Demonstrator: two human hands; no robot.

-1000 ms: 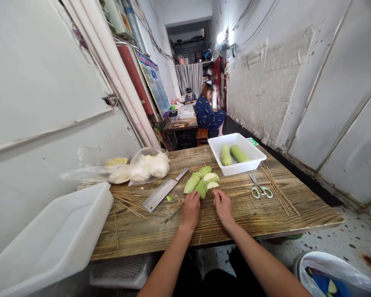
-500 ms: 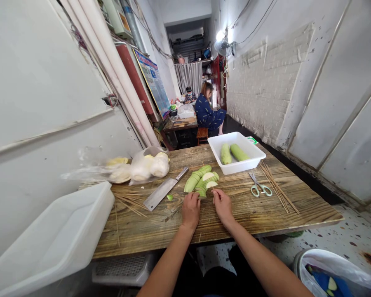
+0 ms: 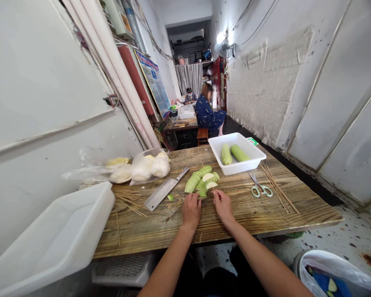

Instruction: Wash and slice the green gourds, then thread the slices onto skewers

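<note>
Pale green zucchini slices (image 3: 195, 180) lie in overlapping rows at the middle of the wooden table. My left hand (image 3: 191, 209) is closed at the near end of these rows, its fingertips on the lowest green slices (image 3: 202, 192). Beside it, my right hand (image 3: 223, 207) pinches a thin bamboo skewer (image 3: 213, 189), of which only a short bit shows by a white-faced half slice (image 3: 211, 185). A cleaver (image 3: 162, 194) rests flat to the left, with a small green offcut (image 3: 170, 197) near its blade.
Two whole zucchini (image 3: 239, 153) sit in a white tray (image 3: 252, 161) at the back right. Scissors (image 3: 259, 187) and loose skewers (image 3: 280, 189) lie right. Bagged white vegetables (image 3: 151, 167), more skewers (image 3: 130, 197) and a white bin (image 3: 103, 202) are left. Two people (image 3: 205, 111) sit beyond.
Both hands keep almost the same place and grip. The view has shifted very slightly; the slices, cleaver and tray stay where they were.
</note>
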